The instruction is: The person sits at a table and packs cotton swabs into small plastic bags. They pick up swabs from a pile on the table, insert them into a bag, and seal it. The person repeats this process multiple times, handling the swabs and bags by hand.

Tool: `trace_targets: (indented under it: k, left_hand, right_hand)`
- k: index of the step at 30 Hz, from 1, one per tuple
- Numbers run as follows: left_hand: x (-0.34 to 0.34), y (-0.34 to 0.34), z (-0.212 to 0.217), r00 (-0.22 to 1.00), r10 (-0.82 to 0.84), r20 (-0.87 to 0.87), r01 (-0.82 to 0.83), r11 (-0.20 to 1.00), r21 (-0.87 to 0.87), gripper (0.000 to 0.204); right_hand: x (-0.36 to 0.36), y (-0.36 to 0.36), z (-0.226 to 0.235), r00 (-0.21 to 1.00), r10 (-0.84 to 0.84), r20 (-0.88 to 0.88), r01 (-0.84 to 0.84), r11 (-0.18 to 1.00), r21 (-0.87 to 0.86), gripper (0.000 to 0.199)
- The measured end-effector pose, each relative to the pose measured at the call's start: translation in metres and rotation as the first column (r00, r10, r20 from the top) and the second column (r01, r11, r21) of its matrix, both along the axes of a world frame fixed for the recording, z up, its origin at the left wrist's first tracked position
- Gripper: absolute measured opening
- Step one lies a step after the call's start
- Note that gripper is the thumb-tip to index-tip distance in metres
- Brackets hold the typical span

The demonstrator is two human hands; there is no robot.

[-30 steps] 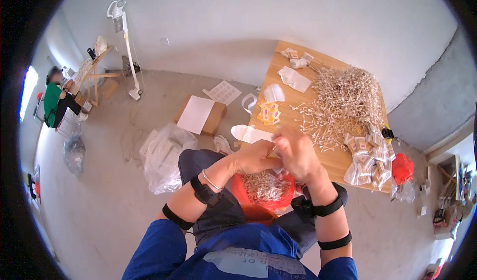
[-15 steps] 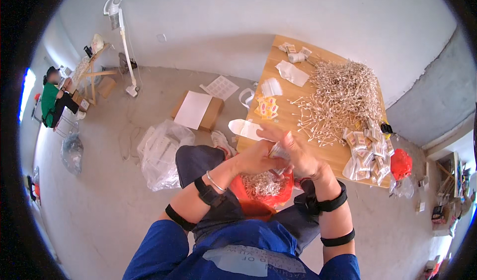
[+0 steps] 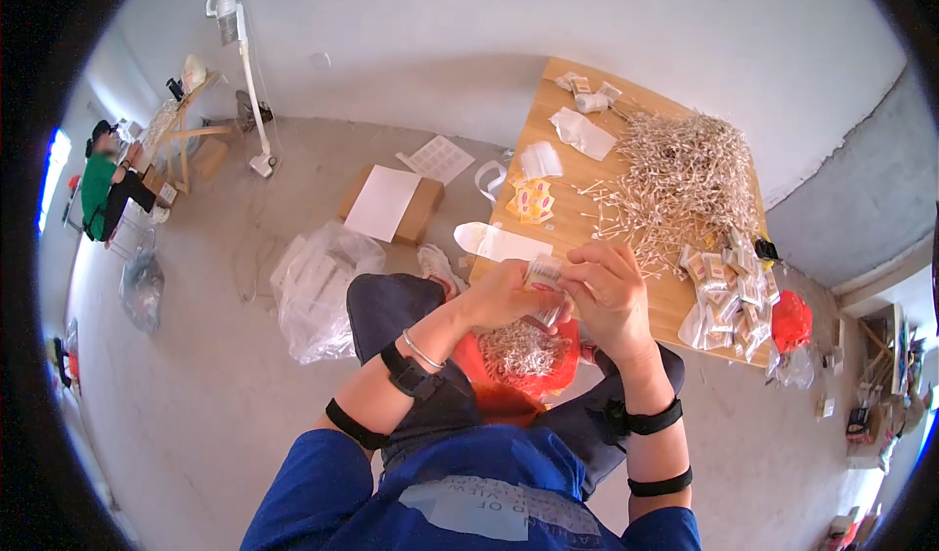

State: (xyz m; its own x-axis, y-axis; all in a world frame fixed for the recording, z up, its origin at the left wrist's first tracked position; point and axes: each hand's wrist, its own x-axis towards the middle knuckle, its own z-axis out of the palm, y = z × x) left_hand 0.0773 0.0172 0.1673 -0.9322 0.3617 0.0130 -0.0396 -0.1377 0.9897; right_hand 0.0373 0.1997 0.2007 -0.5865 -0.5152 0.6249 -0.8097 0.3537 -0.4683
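Observation:
My left hand (image 3: 497, 299) is closed around a small clear packet of cotton swabs (image 3: 544, 275), held above the table's near left corner. The fingertips of my right hand (image 3: 611, 295) are pinched together at the packet's right edge; what exactly lies between them is too small to see. Below both hands, a red bag (image 3: 559, 373) with loose cotton swabs inside sits between my knees. A long white paper strip (image 3: 504, 243) lies on the table just beyond my left hand. Past it are several yellow printed cards (image 3: 530, 202) and a stack of clear sleeves (image 3: 541, 160).
A large heap of cotton swabs (image 3: 685, 170) covers the wooden table's (image 3: 548, 91) far right. Filled packets (image 3: 729, 297) pile at its right corner. On the floor at left are a cardboard box (image 3: 421, 217) and plastic bag (image 3: 328, 292). A person in green (image 3: 100, 184) sits far left.
My right hand has gone from stretched-out fingers over the packet to a pinch at its edge. The packet now shows more plainly in my left hand. The view has shifted slightly.

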Motion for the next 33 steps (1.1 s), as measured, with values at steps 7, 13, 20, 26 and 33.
trace_targets:
  k: [7,13,20,26,33]
  left_hand:
    - [-0.002,-0.003,-0.011,1.0,-0.016,0.014,0.016,0.999,-0.029,0.015]
    - [-0.001,-0.002,-0.009,0.999,-0.042,0.003,0.042,0.985,-0.166,0.02]
    - [-0.004,0.001,-0.008,0.995,-0.019,-0.099,0.001,0.985,-0.174,0.024]
    - [-0.006,0.003,-0.022,0.985,0.01,-0.174,-0.039,0.986,-0.163,0.025]
    - [-0.016,0.018,-0.044,0.94,0.158,-0.301,-0.233,0.945,-0.23,0.034]
  right_hand:
    - [0.001,-0.003,-0.002,0.99,0.046,0.132,-0.05,0.998,0.026,0.013]
    - [-0.011,0.014,0.0,0.917,0.165,0.364,-0.133,0.985,-0.111,0.009]
    - [-0.011,0.022,-0.004,0.731,0.213,0.648,-0.028,0.958,-0.284,0.026]
    - [-0.013,0.019,-0.024,0.695,0.209,0.688,-0.013,0.96,-0.279,0.022]
    - [-0.015,0.014,-0.046,0.718,0.201,0.666,0.039,0.944,-0.327,0.024]
